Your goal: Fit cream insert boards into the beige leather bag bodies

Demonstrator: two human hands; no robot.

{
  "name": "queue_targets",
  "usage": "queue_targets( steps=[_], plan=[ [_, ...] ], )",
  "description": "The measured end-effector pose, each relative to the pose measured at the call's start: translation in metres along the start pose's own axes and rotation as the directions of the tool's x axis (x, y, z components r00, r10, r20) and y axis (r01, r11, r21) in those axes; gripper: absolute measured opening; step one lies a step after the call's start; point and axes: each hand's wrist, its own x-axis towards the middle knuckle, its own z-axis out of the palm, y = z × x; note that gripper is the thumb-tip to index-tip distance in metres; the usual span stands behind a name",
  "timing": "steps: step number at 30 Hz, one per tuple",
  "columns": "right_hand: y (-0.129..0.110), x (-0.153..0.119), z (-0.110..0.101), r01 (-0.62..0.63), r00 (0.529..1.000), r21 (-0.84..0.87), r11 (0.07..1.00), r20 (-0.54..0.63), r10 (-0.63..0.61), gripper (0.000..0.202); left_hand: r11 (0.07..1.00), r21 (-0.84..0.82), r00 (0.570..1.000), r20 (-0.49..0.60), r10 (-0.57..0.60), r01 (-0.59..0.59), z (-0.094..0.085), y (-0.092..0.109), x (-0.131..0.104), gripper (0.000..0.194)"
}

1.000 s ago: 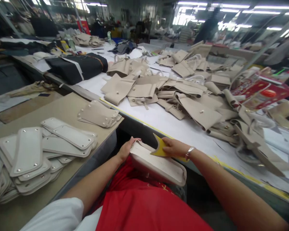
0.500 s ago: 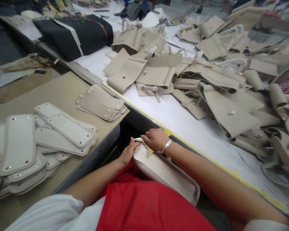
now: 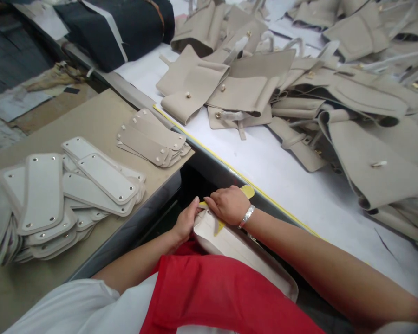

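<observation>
A beige bag piece point(image 3: 244, 248) lies slanting across the lap, against the red apron. At its upper end my left hand point(image 3: 187, 219) is closed on the edge, thumb up. My right hand point(image 3: 231, 204) is wrapped round a yellow tool point(image 3: 248, 191), whose rounded end sticks out beyond the knuckles; a yellow tip also shows below the fingers, over the bag piece. The two hands are close together, and the fingertips of the right are partly hidden.
Flat oblong panels with metal studs point(image 3: 43, 192) and smaller beige pieces point(image 3: 153, 139) lie on the left board point(image 3: 101, 109). Beige bag parts point(image 3: 251, 90) are heaped across the white table point(image 3: 334, 204). A black roll point(image 3: 90, 32) lies at the back left.
The view has shifted lower and closer to the table. My right hand has tilted slightly, and more of the yellow tool shows past it. Both hands remain at the bag piece's end.
</observation>
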Motion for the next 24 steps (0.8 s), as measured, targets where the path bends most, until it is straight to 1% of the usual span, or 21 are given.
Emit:
queue_targets(
  steps=[2, 4, 10, 14, 17, 20, 22, 24],
  plan=[
    [-0.002, -0.006, 0.003, -0.045, 0.999, 0.018, 0.999, -0.03, 0.046, 0.054, 1.0, -0.018, 1.0, -0.005, -0.005, 0.005, 0.003, 0.002, -0.001, 0.059],
    [-0.001, -0.01, 0.005, -0.044, 0.997, 0.03, 0.999, -0.055, 0.046, 0.053, 0.999, -0.035, 1.0, 0.006, 0.0, 0.001, 0.006, 0.002, -0.002, 0.054],
    [0.008, -0.012, 0.002, 0.094, 0.994, 0.03, 0.995, -0.052, -0.092, 0.051, 0.997, -0.027, 0.997, 0.003, 0.072, -0.072, 0.003, -0.003, -0.007, 0.043],
    [0.018, -0.004, -0.004, 0.2, 0.979, 0.015, 0.98, -0.039, -0.199, 0.051, 0.996, -0.062, 0.998, 0.014, 0.065, -0.064, 0.004, -0.004, -0.009, 0.041],
    [0.027, 0.009, -0.009, 0.311, 0.95, -0.014, 0.95, -0.019, -0.311, 0.054, 0.988, -0.146, 0.999, 0.016, 0.044, -0.041, 0.009, -0.003, -0.009, 0.042],
    [0.034, 0.024, -0.013, 0.441, 0.897, -0.046, 0.896, -0.01, -0.442, 0.054, 0.973, -0.231, 0.999, 0.054, 0.006, 0.007, 0.011, -0.001, -0.009, 0.041],
    [0.038, 0.032, -0.014, 0.504, 0.863, -0.054, 0.862, -0.008, -0.506, 0.052, 0.969, -0.247, 0.996, 0.09, -0.01, 0.032, 0.01, 0.0, -0.009, 0.04],
    [0.04, 0.036, -0.013, 0.537, 0.843, -0.056, 0.842, -0.009, -0.538, 0.052, 0.974, -0.223, 0.994, 0.106, -0.013, 0.036, 0.008, 0.002, -0.009, 0.039]
  ],
)
